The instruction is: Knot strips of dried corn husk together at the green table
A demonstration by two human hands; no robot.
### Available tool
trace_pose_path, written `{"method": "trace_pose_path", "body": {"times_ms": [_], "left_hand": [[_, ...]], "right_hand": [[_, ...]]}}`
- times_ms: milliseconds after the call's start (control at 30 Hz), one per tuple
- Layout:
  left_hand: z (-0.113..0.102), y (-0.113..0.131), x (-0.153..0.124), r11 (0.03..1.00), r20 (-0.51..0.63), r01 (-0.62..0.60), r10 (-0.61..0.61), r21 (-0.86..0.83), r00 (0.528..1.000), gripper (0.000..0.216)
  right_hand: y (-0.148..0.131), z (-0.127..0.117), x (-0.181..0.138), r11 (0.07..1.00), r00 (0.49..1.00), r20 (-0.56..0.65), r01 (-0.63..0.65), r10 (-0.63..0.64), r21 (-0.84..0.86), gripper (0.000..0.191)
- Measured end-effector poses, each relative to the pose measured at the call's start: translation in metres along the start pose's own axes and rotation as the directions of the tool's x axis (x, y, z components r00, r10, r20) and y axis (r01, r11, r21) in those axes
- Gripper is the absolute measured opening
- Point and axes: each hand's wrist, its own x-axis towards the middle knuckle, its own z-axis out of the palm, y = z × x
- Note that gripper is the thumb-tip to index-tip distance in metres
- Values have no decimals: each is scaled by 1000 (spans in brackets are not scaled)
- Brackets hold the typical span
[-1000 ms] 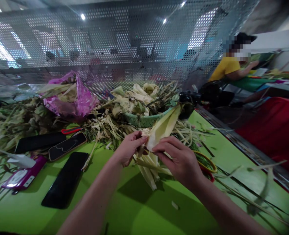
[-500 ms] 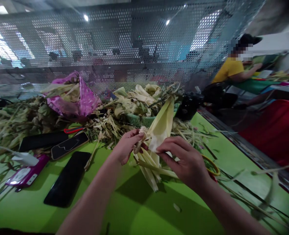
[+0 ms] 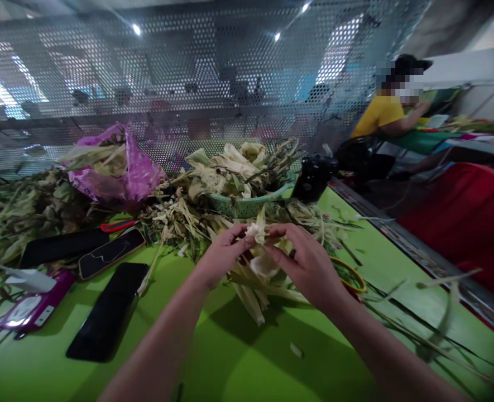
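Note:
Over the green table, my left hand (image 3: 225, 252) pinches a pale, frilly bunch of corn husk (image 3: 255, 232) between thumb and fingers. My right hand (image 3: 304, 261) is closed at the bunch's right side, its fingertips on a husk strip there. A pointed yellowish husk tip rises behind the bunch, and a whitish husk piece (image 3: 265, 266) hangs below, between the hands. Long dry husk strips (image 3: 249, 298) lie under them on the table. By my right wrist is a yellow ring-shaped item (image 3: 358, 283), partly hidden by my arm.
Behind my hands stands a green basket (image 3: 240, 209) heaped with husks, beside a black jar-like container (image 3: 313, 177). A pink bag (image 3: 116, 173), several phones (image 3: 108, 312), a red-handled cutter (image 3: 119, 225) and a purple power strip (image 3: 37, 304) lie left. A person in yellow (image 3: 378, 114) sits right.
The large husk leaf that stood upright is now folded down or behind the bunch. My right hand has moved up and closer to my left. The view has shifted slightly right.

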Motion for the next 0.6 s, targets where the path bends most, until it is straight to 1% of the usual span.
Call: {"method": "trace_pose_path", "body": {"times_ms": [100,200,300,400,500,600], "left_hand": [[0,0,0,1000,-40,-9,8,-13,999,42],[0,1,0,999,-66,-20,18,-35,998,45],[1,2,-1,999,-93,-22,18,-49,995,44],[2,3,-1,997,-134,-16,6,-71,991,44],[3,4,-1,991,-171,-10,-13,-134,985,43],[3,4,-1,976,-177,-1,-39,-219,983,41]], "right_hand": [[0,1,0,1000,999,44,-16,16,-1,17],[-3,2,2,1000,996,92,-12,13,-9,11],[-4,3,3,1000,992,128,4,-2,-15,19],[-4,3,3,1000,989,145,0,0,3,17],[-5,3,3,1000,986,170,-5,1,19,16],[-6,1,2,1000,982,189,-4,-2,31,14]]}}
